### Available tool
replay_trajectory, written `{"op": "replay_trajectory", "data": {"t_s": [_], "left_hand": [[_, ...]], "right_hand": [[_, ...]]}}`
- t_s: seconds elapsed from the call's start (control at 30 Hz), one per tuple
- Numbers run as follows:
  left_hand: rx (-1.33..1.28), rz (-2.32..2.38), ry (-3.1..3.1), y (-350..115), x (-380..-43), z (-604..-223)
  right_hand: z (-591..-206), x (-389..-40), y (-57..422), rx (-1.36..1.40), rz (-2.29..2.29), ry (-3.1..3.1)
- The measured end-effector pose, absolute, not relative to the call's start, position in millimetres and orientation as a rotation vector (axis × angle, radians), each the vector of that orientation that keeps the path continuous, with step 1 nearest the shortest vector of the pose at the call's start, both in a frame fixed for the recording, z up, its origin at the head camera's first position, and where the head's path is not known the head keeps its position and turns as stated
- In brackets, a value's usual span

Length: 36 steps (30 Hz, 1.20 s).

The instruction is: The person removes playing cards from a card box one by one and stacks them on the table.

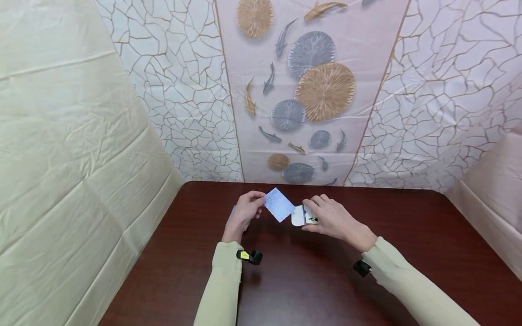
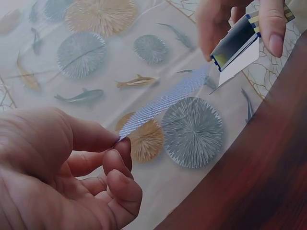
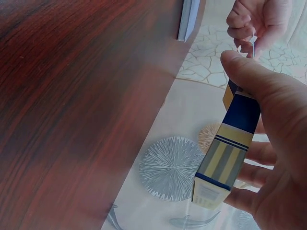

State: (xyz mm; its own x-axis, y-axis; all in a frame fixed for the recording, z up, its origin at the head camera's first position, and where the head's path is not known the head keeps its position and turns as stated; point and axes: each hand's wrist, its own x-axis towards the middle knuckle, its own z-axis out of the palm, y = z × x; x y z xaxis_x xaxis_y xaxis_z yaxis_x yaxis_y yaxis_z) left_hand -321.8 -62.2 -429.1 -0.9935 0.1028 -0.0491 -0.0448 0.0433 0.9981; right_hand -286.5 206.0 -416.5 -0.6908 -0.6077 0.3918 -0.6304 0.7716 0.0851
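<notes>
Head view: The left hand (image 1: 244, 211), left of the frame centre and below mid-height, has its grip clamped on one corner of a blue patterned card (image 1: 279, 205). The card is held tilted, corner upward, near the centre of the frame. The right hand (image 1: 332, 216), right of centre, has its grip clamped on a card box (image 1: 308, 217). A white flap (image 1: 298, 216) extends from the box toward the card; whether flap and card touch cannot be determined. A blue object (image 1: 230, 214) shows partly behind the left hand. The dark red table (image 1: 310, 280) fills the lower middle; a backdrop (image 1: 326, 149) with fish and round motifs stands behind it.

Left wrist view: The left hand occupies the lower left, with the card pinched between thumb and finger. The card appears as a narrow band, seen at a shallow angle, running toward the upper right. The right hand and box are at the upper right, the flap pointing down-left.

Right wrist view: The right hand, at the right edge, holds the box by its sides, thumb uppermost; the barcode end faces the lower part of the frame. The left hand appears at the upper right. A flat-sided block (image 3: 188, 20) rests on the table at the top edge.
</notes>
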Motion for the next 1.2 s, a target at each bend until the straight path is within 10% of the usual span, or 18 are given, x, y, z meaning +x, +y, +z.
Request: {"op": "replay_trajectory", "data": {"t_s": [1.2], "left_hand": [[0.018, 1.873, 2.321, -105, -353, -422]], "right_hand": [[-415, -287, 208, 0.921, 0.061, -2.586]]}}
